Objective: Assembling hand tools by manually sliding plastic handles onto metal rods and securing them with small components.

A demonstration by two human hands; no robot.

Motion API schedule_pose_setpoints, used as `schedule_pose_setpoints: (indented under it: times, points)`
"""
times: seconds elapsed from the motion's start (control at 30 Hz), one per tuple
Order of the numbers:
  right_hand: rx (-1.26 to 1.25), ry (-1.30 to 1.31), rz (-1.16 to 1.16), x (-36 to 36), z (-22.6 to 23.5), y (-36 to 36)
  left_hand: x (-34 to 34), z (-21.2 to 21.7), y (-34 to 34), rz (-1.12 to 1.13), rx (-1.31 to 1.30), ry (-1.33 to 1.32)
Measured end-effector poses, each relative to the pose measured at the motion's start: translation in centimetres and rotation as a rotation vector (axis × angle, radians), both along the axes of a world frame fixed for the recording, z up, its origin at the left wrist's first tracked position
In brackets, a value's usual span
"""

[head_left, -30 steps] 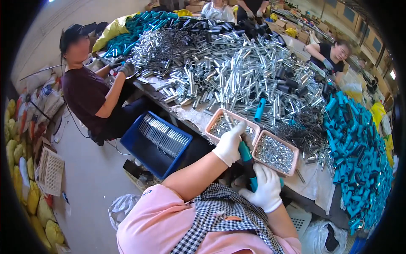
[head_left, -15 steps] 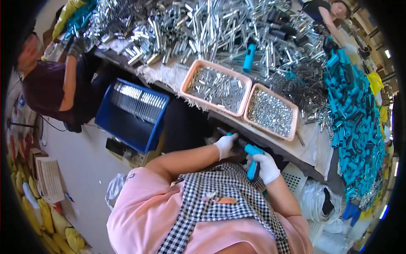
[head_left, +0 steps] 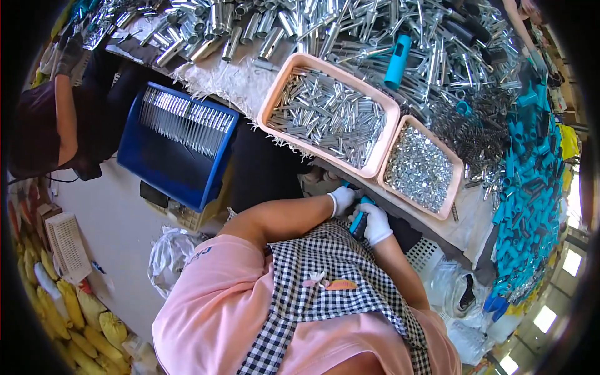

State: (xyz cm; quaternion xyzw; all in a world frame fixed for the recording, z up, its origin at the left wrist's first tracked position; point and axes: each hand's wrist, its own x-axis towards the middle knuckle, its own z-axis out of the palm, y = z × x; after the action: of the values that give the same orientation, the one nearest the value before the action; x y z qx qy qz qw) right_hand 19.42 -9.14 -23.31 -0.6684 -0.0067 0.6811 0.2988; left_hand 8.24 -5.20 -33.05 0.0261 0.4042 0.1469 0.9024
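Observation:
My white-gloved right hand is closed around a teal-and-black pistol-shaped tool, held low in front of the apron below the table edge. Just left of it, my white-gloved left hand has its fingers curled. A small teal bit shows at those fingertips, but what the hand grips is mostly hidden. On the table edge beyond my hands stand a pink tray of short metal pins and a smaller pink tray of tiny shiny metal parts.
Metal tubes and rods heap over the table, a teal sleeve among them. Dark springs and a teal parts pile lie right. A blue bin holds rowed metal rods at left, near a co-worker's arm.
The view has shifted, so the trays appear larger and nearer. My right hand and the teal tool have drawn closer to my left hand, with the tool's angle changed.

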Motion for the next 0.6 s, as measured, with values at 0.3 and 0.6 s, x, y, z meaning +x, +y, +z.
schedule_pose_setpoints:
  times: [0.3,0.6]
  points:
    - [0.025,0.088,-0.065,-0.6,-2.4,2.8,-1.0,-2.1,2.3,0.003,0.141,0.037]
    - [0.215,0.056,-0.193,-6.3,-2.1,13.6,-6.0,12.3,6.8,-0.098,-0.032,0.267]
